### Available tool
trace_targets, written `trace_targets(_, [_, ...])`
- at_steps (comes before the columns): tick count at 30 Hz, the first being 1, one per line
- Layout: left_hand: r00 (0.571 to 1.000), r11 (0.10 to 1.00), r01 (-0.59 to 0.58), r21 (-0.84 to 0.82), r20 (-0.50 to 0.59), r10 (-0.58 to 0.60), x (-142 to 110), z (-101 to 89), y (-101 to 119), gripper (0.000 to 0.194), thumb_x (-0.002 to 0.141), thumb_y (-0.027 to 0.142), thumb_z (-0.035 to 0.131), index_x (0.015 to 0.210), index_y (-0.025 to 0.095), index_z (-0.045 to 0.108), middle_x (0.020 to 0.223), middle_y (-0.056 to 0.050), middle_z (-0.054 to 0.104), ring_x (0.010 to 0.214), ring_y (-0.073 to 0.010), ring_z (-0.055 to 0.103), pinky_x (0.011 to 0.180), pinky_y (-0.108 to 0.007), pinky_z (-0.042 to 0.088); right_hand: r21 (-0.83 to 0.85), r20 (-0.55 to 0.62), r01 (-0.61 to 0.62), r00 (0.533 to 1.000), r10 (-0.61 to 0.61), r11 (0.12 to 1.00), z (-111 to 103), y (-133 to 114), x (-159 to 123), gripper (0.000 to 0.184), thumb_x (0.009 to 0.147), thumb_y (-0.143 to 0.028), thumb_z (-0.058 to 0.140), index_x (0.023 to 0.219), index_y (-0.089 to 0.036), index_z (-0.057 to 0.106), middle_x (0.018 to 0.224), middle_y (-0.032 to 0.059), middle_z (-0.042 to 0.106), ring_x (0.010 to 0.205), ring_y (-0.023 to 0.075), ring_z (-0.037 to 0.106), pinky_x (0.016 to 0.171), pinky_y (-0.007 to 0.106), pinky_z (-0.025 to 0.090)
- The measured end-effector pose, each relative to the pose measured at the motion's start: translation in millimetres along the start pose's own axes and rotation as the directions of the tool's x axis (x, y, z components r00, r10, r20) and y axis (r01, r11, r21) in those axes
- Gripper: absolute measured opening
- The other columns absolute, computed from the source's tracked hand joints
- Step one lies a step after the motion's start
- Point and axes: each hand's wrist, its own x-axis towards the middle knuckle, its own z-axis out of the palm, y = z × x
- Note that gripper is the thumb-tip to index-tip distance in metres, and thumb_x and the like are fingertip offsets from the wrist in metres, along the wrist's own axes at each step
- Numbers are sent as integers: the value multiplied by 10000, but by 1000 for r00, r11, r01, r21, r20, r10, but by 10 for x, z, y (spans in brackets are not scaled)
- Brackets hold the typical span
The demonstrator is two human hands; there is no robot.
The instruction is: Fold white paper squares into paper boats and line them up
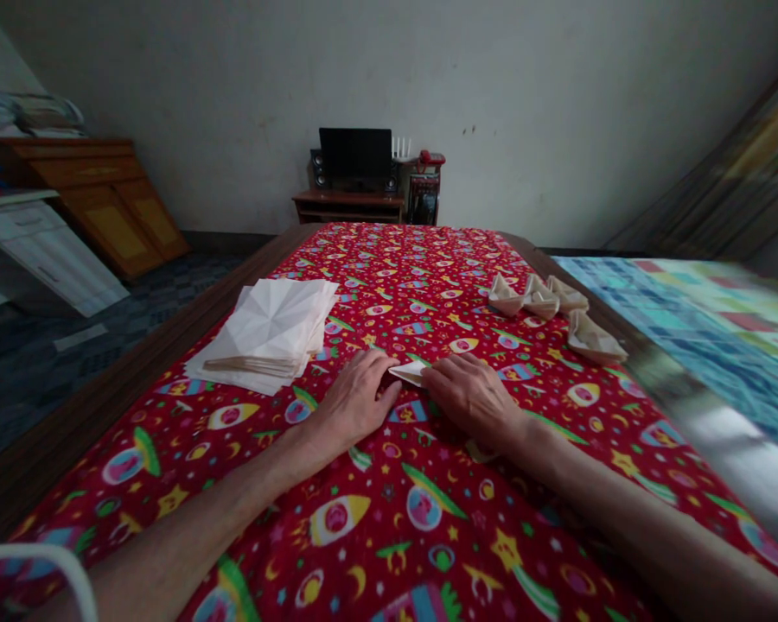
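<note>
A small folded piece of white paper (pixel 410 372) lies on the red patterned cloth (pixel 421 294) between my hands. My left hand (pixel 363 389) is at its left tip, fingers curled together and the thumb near the point. My right hand (pixel 470 393) covers its right end, with the fingers bent over it and the fingertips partly hidden. Left of my hands sits a stack of creased white paper sheets (pixel 276 324). Several folded paper boat shapes (pixel 541 298) stand at the right side of the cloth, one of them (pixel 595 339) nearer to me.
The cloth covers a table with a dark wooden edge (pixel 233 289). Beyond it, a monitor (pixel 355 154) with speakers stands on a small desk (pixel 350 207) by the wall. Wooden and white cabinets (pixel 113 207) are at left. A bed with a blue patterned cover (pixel 674 328) adjoins on the right.
</note>
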Motion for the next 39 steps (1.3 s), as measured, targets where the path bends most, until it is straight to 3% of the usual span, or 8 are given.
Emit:
trace_targets(4, [990, 990, 102, -99, -84, -111, 11, 82, 22, 507, 826, 227, 538, 1291, 105, 376, 1010, -112, 613, 956, -221, 584, 875, -387, 486, -80, -107, -41, 994, 33, 996, -35, -49, 14, 211, 912, -183, 448, 765, -157, 597, 706, 41, 579, 647, 155, 462, 653, 310, 311])
trace_targets(8, [984, 966, 164, -200, -35, -174, 42, 132, 142, 683, 843, 260, 525, 1412, 103, 179, 874, -61, 650, 833, -200, 631, 798, -363, 520, -13, -198, -129, 972, 124, 992, -49, -113, 19, 234, 908, -176, 425, 718, -165, 560, 674, 43, 553, 627, 155, 453, 600, 286, 303])
trace_targets(12, [983, 967, 166, -194, -41, -178, 75, 145, 284, 541, 888, 260, 466, 1385, 142, 288, 923, -79, 666, 914, -216, 638, 887, -399, 498, 180, -203, -160, 959, 196, 971, -10, -184, 5, 179, 889, -162, 400, 756, -173, 519, 684, 40, 555, 624, 149, 475, 571, 257, 324])
trace_targets(19, [996, 995, 7, -104, -93, -17, 57, 227, 284, 372, 878, 148, 402, 1242, 154, 477, 1228, -117, 580, 1182, -209, 524, 1017, -404, 421, 413, -194, -201, 934, 301, 888, 11, -165, -16, 95, 855, -206, 428, 918, -156, 478, 774, 61, 586, 646, 144, 508, 603, 243, 373])
trace_targets(25, [999, 998, 29, -64, -42, -32, 122, 196, 268, 498, 807, 91, 482, 1299, 164, 468, 1191, -102, 617, 1080, -208, 597, 944, -341, 484, 382, -188, -269, 914, 360, 884, 69, -88, 4, 61, 813, -171, 419, 799, -178, 479, 674, 24, 567, 551, 121, 458, 515, 226, 281])
trace_targets(32, [997, 998, 67, 8, 34, -68, 151, 116, 207, 366, 864, 149, 475, 1219, 183, 559, 1118, -79, 642, 1031, -206, 611, 887, -316, 501, 378, -46, -341, 921, 386, 860, 9, -120, -4, 139, 800, -187, 450, 906, -153, 534, 716, 27, 614, 582, 126, 503, 537, 223, 294])
trace_targets(36, [992, 987, 31, 155, 116, -49, 139, 84, 183, 368, 843, 126, 478, 1194, 190, 571, 1000, -62, 635, 934, -205, 616, 803, -303, 507, 191, 61, -475, 879, 473, 859, -22, -145, 10, 147, 823, -205, 459, 906, -177, 577, 698, 23, 629, 575, 137, 519, 503, 248, 230])
trace_targets(39, [983, 961, -37, 273, 181, -13, 117, 30, 225, 303, 863, 149, 451, 1129, 201, 586, 909, -41, 593, 825, -183, 598, 719, -278, 497, 64, 108, -428, 901, 420, 901, -28, -150, 1, 174, 872, -204, 435, 848, -197, 607, 721, 29, 625, 609, 141, 529, 503, 266, 206])
